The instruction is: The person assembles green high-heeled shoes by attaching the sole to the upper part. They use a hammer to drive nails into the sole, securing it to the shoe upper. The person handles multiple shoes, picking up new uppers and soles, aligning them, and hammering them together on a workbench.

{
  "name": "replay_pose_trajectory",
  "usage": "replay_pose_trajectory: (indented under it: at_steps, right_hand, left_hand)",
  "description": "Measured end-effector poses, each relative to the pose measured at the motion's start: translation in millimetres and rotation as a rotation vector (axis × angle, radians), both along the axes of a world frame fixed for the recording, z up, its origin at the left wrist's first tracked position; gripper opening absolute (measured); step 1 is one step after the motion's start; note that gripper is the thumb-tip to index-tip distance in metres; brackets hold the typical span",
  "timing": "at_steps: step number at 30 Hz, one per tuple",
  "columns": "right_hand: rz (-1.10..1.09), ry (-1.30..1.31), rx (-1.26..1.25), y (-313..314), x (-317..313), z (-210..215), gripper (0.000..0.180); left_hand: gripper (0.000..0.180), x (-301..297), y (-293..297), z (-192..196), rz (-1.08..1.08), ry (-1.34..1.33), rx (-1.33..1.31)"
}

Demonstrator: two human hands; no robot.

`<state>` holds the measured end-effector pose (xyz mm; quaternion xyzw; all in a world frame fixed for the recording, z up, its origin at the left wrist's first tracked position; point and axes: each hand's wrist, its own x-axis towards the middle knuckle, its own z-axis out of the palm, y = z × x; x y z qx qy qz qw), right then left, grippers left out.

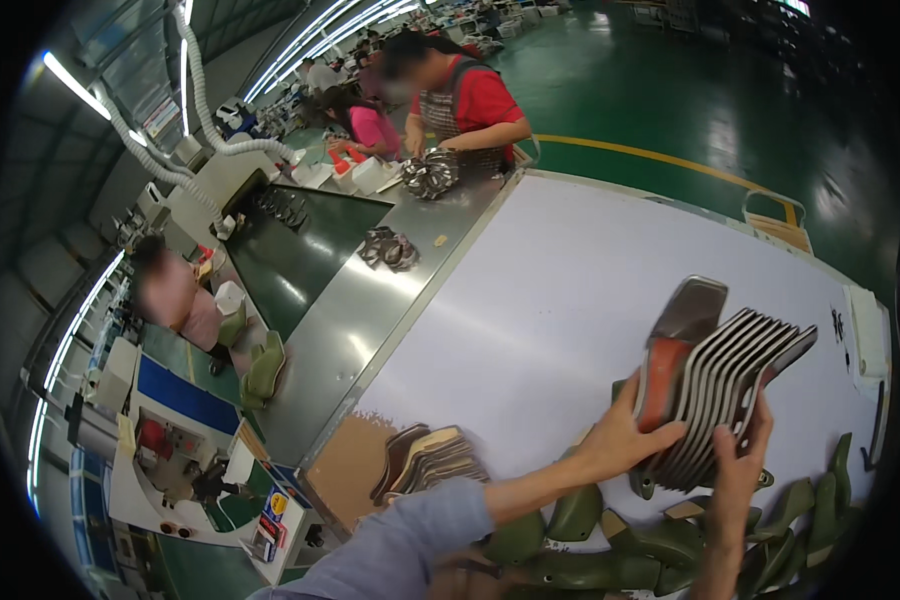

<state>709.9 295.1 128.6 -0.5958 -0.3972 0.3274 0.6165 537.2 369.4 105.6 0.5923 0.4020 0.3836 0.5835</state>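
Note:
I hold a stack of curved shoe insoles (pixel 715 385) upright between my two hands above the white tabletop. The pieces are pressed together like pages, with dark faces and pale edges. The leftmost one stands taller and has an orange-red lower part. My left hand (pixel 620 440) is closed on the left side of the stack, thumb in front. Round the right side wraps my right hand (pixel 742 455). Below lie several green shoe lasts (pixel 600 570). Beside my left forearm, another stack of insoles (pixel 432 462) rests on a brown board (pixel 345 465).
A metal-topped conveyor (pixel 370 320) with a dark green belt runs along the left. Bundles of dark shiny parts (pixel 388 250) lie on it. A person in red (pixel 485 105) works at its far end; another in pink (pixel 180 300) sits beyond it. Green lasts (pixel 263 370) stand there.

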Motion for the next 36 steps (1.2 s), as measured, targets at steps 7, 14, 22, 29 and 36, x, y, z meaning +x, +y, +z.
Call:
replay_pose_trajectory:
  at_steps: [7,14,22,29,36]
  right_hand:
    - [0.292,0.238,0.072,-46.6,-343.7,35.0,0.064]
    - [0.444,0.014,-0.048,-66.1,-587.1,-53.6,0.058]
    - [0.389,-0.295,-0.207,-65.6,-662.5,-134.1,0.054]
    - [0.297,-0.304,-0.029,-93.4,-653.2,-94.4,0.054]
    - [0.506,-0.634,0.306,-154.7,-614.8,-101.8,0.056]
  left_hand:
    - [0.093,-353.2,-83.0,103.1,0.269,0.172,-0.043]
    - [0.089,-599.6,-127.3,13.6,0.432,0.208,-0.082]
    - [0.080,-685.3,-109.2,-157.9,0.468,0.344,-0.080]
    - [0.065,-679.4,-95.1,-160.9,0.233,0.730,0.260]
    - [0.048,-596.0,-192.6,-92.8,0.323,-0.285,-0.156]
